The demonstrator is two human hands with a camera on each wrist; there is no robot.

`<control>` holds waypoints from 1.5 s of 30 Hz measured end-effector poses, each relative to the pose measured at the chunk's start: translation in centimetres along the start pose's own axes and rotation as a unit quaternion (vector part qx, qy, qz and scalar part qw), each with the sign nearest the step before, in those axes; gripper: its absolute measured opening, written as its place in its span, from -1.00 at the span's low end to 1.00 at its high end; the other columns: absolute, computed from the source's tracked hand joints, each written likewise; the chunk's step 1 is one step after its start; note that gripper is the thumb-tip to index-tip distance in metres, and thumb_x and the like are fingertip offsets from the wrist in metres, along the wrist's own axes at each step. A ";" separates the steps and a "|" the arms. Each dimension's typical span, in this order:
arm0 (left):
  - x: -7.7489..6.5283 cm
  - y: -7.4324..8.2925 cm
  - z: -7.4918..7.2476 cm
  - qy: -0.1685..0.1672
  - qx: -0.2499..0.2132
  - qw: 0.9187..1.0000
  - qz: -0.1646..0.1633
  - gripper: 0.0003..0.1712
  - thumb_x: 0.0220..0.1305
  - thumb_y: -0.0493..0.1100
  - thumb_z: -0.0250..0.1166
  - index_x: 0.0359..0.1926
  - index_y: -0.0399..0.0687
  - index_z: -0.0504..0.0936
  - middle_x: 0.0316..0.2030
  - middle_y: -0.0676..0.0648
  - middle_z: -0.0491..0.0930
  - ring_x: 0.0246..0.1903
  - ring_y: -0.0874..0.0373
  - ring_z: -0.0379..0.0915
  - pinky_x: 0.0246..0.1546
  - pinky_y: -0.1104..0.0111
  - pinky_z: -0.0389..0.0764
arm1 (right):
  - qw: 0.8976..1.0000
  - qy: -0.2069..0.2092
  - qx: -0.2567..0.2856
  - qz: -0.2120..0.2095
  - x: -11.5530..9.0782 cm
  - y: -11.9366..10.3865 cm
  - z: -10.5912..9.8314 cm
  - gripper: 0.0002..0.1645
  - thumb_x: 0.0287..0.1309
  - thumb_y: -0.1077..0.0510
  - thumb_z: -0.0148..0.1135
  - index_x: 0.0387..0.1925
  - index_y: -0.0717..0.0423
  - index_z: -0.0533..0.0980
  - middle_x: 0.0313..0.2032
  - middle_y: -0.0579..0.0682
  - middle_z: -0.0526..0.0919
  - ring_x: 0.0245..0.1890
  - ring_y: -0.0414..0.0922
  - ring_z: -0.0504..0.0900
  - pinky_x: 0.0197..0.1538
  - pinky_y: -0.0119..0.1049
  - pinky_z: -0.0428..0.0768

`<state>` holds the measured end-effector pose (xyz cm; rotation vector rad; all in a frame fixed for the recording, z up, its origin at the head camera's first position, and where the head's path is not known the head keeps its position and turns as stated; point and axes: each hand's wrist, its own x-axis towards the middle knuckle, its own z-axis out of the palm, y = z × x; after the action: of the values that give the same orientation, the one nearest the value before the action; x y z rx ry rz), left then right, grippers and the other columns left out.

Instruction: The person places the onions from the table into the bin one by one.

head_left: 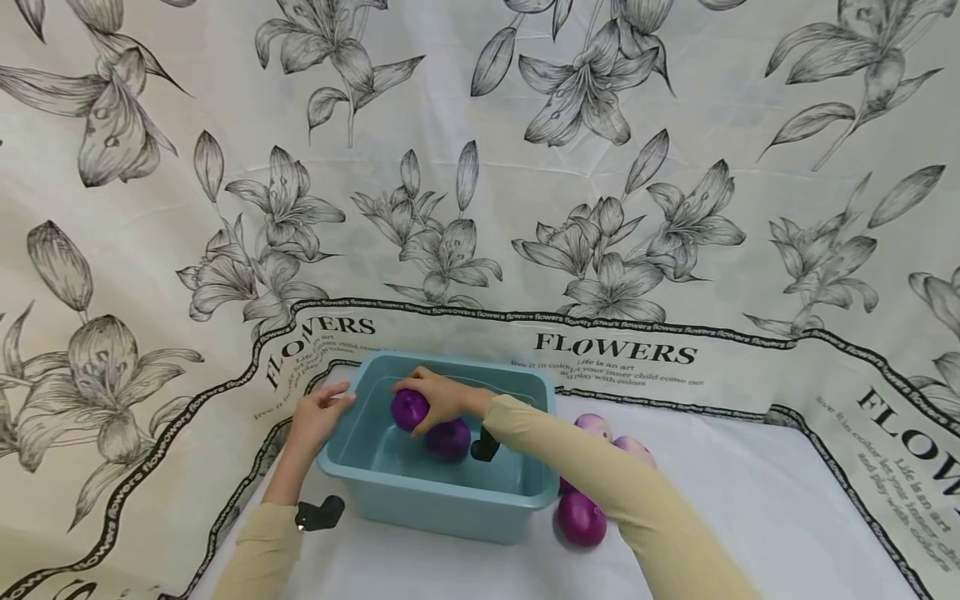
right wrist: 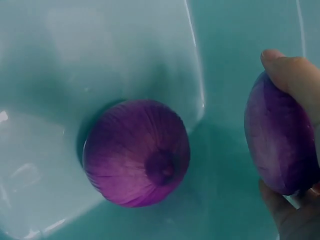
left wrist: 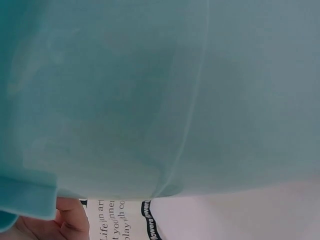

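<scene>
A blue-green plastic tub [head_left: 438, 510] stands on the white cloth. My right hand [head_left: 444, 395] reaches into it and grips a red onion [head_left: 409, 409] between thumb and fingers; the right wrist view shows this onion [right wrist: 280, 140] at the right edge. Beside it, a second red onion [head_left: 448, 442] lies on the tub floor, seen whole in the right wrist view [right wrist: 137, 152]. My left hand [head_left: 313, 421] holds the tub's left rim. In the left wrist view its curled fingers [left wrist: 73, 220] show beneath the rim, and the tub's outer wall fills most of that view.
Right of the tub lie several more onions: a red onion [head_left: 582, 518] in front and paler ones [head_left: 594, 425] behind, partly hidden by my right sleeve [head_left: 600, 467]. A flower-printed cloth [head_left: 450, 325] rises behind the tub and along both sides.
</scene>
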<state>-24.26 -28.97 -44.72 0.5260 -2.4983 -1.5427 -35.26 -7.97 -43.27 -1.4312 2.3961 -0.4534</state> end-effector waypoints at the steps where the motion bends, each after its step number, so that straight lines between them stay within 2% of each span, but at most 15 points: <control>1: -0.1 0.0 0.2 -0.003 -0.001 1.000 0.001 -0.49 0.34 -0.05 0.20 0.24 -0.17 0.48 0.05 -0.34 0.57 0.02 -0.19 0.51 -0.04 0.08 0.50 | 1.000 -0.002 -0.003 0.009 0.0 0.2 0.2 -0.03 -0.07 -0.02 0.51 0.37 -0.03 0.25 0.25 0.11 0.24 0.17 -0.02 0.43 0.16 -0.16 0.49; 5: -0.4 0.3 0.9 -0.015 -0.005 1.000 0.007 -0.49 0.35 -0.07 0.19 0.25 -0.18 0.47 0.06 -0.34 0.57 0.05 -0.19 0.50 0.01 0.06 0.50 | 0.998 -0.005 -0.041 0.038 0.2 0.5 1.3 -0.03 -0.08 -0.05 0.51 0.37 -0.08 0.27 0.22 0.07 0.31 0.14 -0.06 0.46 0.12 -0.19 0.51; 16: -0.9 0.7 1.1 -0.017 -0.005 1.000 0.011 -0.49 0.35 -0.08 0.20 0.25 -0.20 0.47 0.05 -0.36 0.57 0.03 -0.21 0.51 0.04 0.04 0.51 | 0.988 -0.030 -0.137 0.068 1.0 0.2 4.5 0.02 -0.14 -0.14 0.53 0.37 -0.20 0.26 0.28 -0.03 0.35 0.20 -0.09 0.40 0.17 -0.22 0.48; 26: -0.7 0.6 1.7 -0.017 -0.014 1.000 0.006 -0.51 0.35 -0.08 0.20 0.24 -0.18 0.48 0.04 -0.34 0.58 0.03 -0.18 0.50 0.03 0.04 0.49 | 0.984 -0.052 -0.146 0.086 0.1 0.7 5.9 -0.02 -0.12 -0.13 0.52 0.36 -0.20 0.27 0.28 -0.02 0.36 0.21 -0.08 0.38 0.16 -0.19 0.47; 31: -0.7 0.7 1.3 -0.013 -0.005 1.000 0.005 -0.50 0.36 -0.07 0.19 0.24 -0.18 0.48 0.02 -0.33 0.58 0.01 -0.17 0.51 0.00 0.05 0.50 | 0.983 -0.045 -0.160 0.074 0.1 0.6 5.4 -0.06 -0.12 -0.11 0.53 0.33 -0.17 0.32 0.27 -0.03 0.39 0.22 -0.10 0.35 0.15 -0.20 0.49; 37: -0.7 0.5 0.5 -0.028 0.001 1.000 0.009 -0.46 0.37 -0.01 0.16 0.29 -0.13 0.43 0.09 -0.32 0.56 0.07 -0.18 0.49 0.05 0.04 0.49 | 0.982 -0.041 -0.167 0.072 0.2 0.2 4.1 -0.13 -0.09 -0.09 0.51 0.29 -0.17 0.37 0.26 -0.06 0.40 0.23 -0.11 0.34 0.15 -0.19 0.49; 45: -0.3 0.1 -0.5 -0.021 0.001 1.000 0.008 -0.44 0.37 0.00 0.16 0.30 -0.14 0.42 0.10 -0.34 0.54 0.07 -0.20 0.48 0.04 0.03 0.49 | 0.986 -0.051 -0.153 0.041 0.4 -1.4 0.6 -0.29 -0.01 -0.04 0.46 0.22 -0.14 0.45 0.26 -0.02 0.42 0.28 -0.02 0.35 0.20 -0.10 0.47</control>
<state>-23.84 -29.27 -44.36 0.4772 -2.5285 -1.5606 -34.05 -9.08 -43.28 -1.4268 2.5098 0.0106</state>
